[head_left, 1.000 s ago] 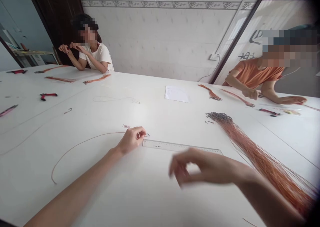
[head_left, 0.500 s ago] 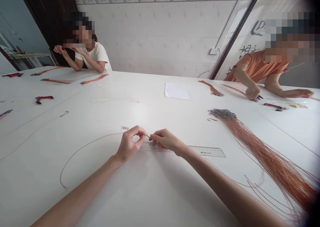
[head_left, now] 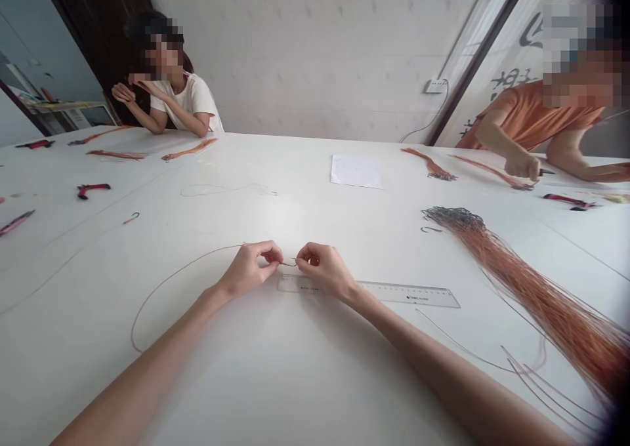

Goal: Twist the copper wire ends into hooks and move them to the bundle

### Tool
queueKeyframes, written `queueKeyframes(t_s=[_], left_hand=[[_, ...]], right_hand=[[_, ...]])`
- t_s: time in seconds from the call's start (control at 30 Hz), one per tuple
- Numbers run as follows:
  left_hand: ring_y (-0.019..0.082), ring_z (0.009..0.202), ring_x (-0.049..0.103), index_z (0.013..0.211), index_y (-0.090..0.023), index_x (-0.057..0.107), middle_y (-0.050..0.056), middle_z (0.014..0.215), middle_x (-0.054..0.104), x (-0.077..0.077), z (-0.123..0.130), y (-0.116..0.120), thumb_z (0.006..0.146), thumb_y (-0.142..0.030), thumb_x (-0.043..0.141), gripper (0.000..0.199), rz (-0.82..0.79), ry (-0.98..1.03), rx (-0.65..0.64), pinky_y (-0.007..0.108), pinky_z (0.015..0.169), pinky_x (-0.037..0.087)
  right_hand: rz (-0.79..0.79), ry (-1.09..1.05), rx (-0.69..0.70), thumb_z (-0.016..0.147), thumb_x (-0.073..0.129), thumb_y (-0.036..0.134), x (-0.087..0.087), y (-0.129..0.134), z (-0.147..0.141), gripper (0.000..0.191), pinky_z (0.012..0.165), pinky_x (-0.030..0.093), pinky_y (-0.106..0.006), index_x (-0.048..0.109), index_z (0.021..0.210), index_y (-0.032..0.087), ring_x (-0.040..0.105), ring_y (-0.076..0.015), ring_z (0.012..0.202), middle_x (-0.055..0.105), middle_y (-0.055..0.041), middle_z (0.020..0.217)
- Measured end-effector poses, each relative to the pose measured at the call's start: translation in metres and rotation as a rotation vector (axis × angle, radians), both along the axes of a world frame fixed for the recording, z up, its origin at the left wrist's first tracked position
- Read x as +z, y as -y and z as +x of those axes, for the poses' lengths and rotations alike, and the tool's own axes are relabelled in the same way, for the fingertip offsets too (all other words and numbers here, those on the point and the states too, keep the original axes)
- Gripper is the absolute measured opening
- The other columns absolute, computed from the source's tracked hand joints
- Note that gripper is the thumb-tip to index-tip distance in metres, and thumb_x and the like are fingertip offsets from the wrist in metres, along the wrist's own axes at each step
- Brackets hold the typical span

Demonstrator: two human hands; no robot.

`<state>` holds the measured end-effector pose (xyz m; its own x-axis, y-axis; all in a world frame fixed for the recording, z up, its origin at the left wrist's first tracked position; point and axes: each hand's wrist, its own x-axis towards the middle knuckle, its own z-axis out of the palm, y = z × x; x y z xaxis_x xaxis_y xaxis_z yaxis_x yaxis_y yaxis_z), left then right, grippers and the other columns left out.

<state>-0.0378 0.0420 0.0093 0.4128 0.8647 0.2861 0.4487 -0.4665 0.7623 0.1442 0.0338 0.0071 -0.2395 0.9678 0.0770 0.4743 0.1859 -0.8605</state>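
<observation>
**Left hand:** my left hand (head_left: 247, 270) is pinched narrow at 12 o'clock, fingertips closed on the wire, right there!

**Right hand:** my right hand (head_left: 325, 271) curls narrow just beside it, its fingertips (head_left: 302, 256) at the wire's tip; whether they grip it, I can't tell.

**Wire:** a thin copper wire (head_left: 197, 256) ends in a tiny hook between my hands, nearer my right. Its long run leaves my left hand toward 9 o'clock, then arcs round to 8 o'clock across the white counter (head_left: 305, 380).

**Ruler:** a clear ruler (head_left: 408, 294) lies just below my right hand, stretching toward 3 o'clock.

**Around me:** a big bundle of copper wires (head_left: 531, 288) sits at 2 o'clock, a co-worker's hand (head_left: 520, 166) works at 1 o'clock, and red-handled pliers (head_left: 93, 187) rest at 10 o'clock.
</observation>
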Motion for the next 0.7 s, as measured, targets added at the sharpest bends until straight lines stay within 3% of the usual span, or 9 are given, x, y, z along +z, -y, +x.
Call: queueKeyframes(t_s=[0.2,0.7], left_hand=[[0.013,0.073,0.058,0.07,-0.017,0.061,-0.001,0.073,0.063,0.0,-0.005,-0.003,0.076,-0.014,0.053,0.01,-0.058,-0.068,-0.058,0.027,0.071,0.048],[0.014,0.074,0.058,0.069,-0.017,0.058,-0.001,0.073,0.062,-0.002,-0.001,-0.001,0.078,-0.023,0.055,0.011,-0.065,-0.084,-0.072,0.031,0.078,0.047]], right_hand=[[0.076,0.151,0.052,0.072,0.045,0.021,-0.009,0.003,0.0,0.008,0.052,0.032,-0.022,0.05,0.065,0.019,0.04,-0.0089,0.054,0.051,0.0028,0.06],[0.102,0.164,0.064,0.071,0.046,0.019,-0.014,0.001,0.003,0.007,0.05,0.031,-0.021,0.051,0.066,0.019,0.041,-0.0087,0.053,0.05,0.0032,0.059]])
